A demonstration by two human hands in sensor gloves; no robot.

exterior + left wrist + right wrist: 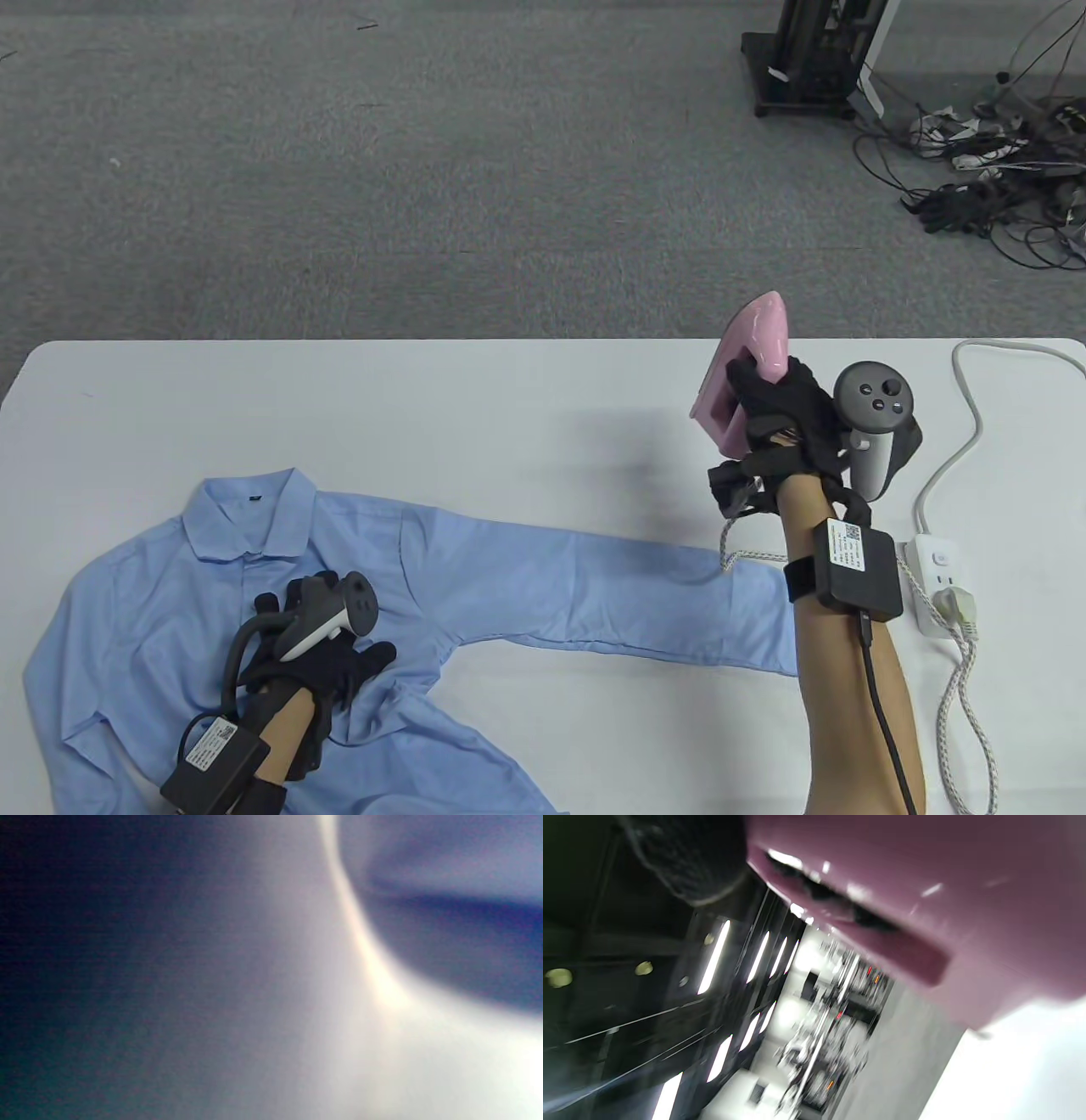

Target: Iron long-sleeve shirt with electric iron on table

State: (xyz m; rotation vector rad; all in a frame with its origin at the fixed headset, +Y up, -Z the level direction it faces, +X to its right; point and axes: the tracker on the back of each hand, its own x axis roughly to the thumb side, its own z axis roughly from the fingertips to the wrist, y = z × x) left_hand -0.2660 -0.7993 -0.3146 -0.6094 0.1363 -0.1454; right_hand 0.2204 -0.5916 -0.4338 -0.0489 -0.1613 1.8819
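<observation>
Fingers (755, 382) of the right hand (785, 416) grip the pink iron (755, 356); left hand (327, 649) rests spread on the shirt (509, 577); labels unreadable.

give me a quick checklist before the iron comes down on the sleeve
1. Right hand grips the pink iron firmly: ok, iron held raised above the table.
2. Left hand rests on the blue shirt body to steady it: ok.
3. Sleeve laid out flat toward the right: ok, stretched across the table.
4. Left hand well away from the sleeve end: ok.
5. Iron cord plugged into the power strip: ok, plug seated.
6. Iron heated: cannot tell.
</observation>
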